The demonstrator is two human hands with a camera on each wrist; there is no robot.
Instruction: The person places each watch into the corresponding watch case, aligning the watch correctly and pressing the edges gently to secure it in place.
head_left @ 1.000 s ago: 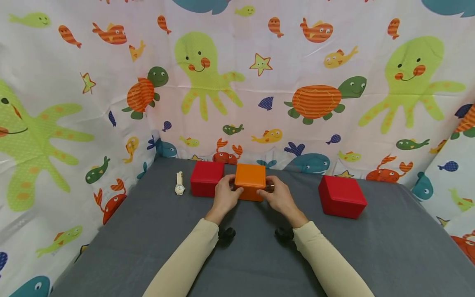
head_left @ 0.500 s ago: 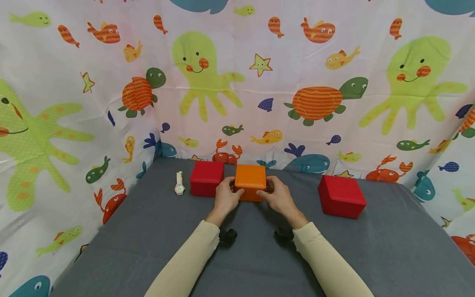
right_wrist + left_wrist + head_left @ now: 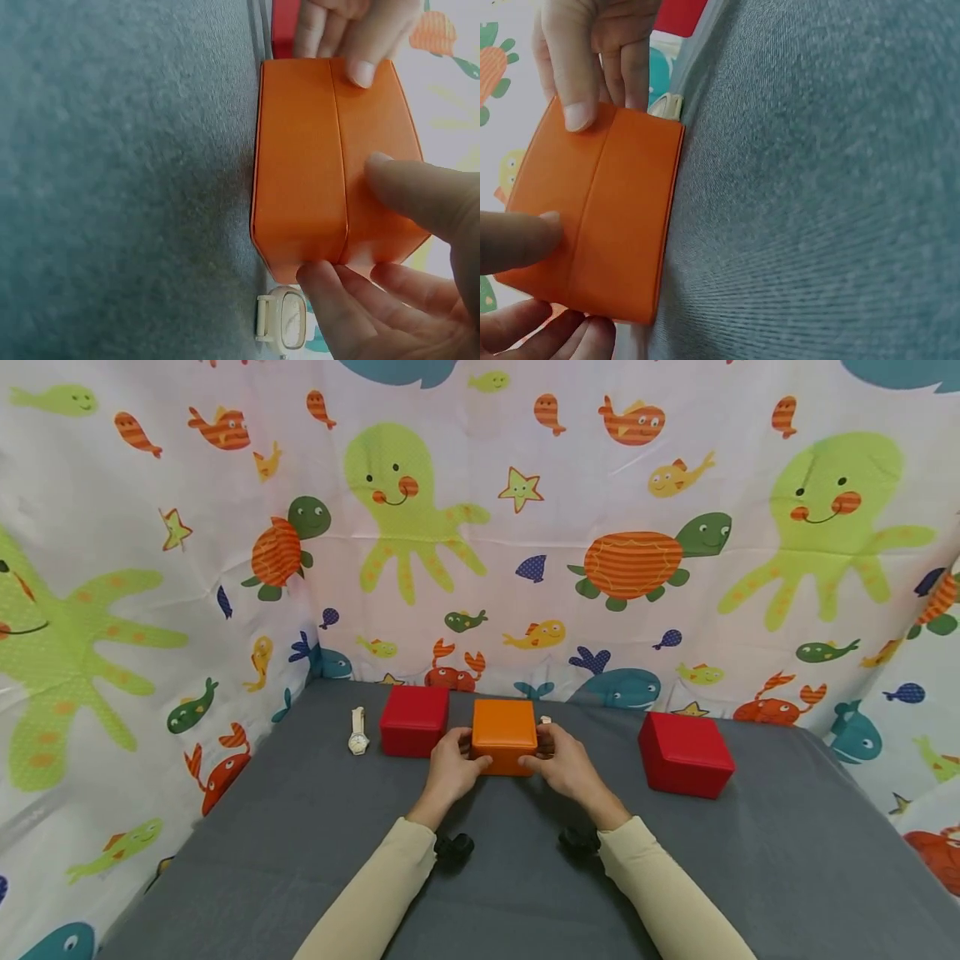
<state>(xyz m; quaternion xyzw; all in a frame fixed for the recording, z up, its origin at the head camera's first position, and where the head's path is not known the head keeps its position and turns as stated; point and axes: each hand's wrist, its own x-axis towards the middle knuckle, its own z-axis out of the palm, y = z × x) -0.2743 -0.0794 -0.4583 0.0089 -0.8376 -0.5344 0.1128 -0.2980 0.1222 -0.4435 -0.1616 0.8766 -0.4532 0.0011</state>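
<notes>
An orange box (image 3: 504,737) with its lid down is held between both hands at the back middle of the table. My left hand (image 3: 452,768) grips its left side, thumb on the front face and fingers round the side. On the right side my right hand (image 3: 564,766) grips likewise, its thumb (image 3: 409,187) pressing the front just above the lid seam. A pale square-faced watch (image 3: 289,319) lies beside the box under the right hand's fingers; only a bit shows in the head view. Whether the box touches the cloth is hard to tell.
A red box (image 3: 414,721) stands just left of the orange one, with a pale round-faced watch (image 3: 358,732) lying left of it. Another red box (image 3: 686,754) stands farther right. Grey cloth (image 3: 517,902) covers the table; a printed curtain (image 3: 480,568) rises behind.
The orange box has come slightly toward me, with both hands still gripping its sides. A bit of the pale watch now shows behind the right hand.
</notes>
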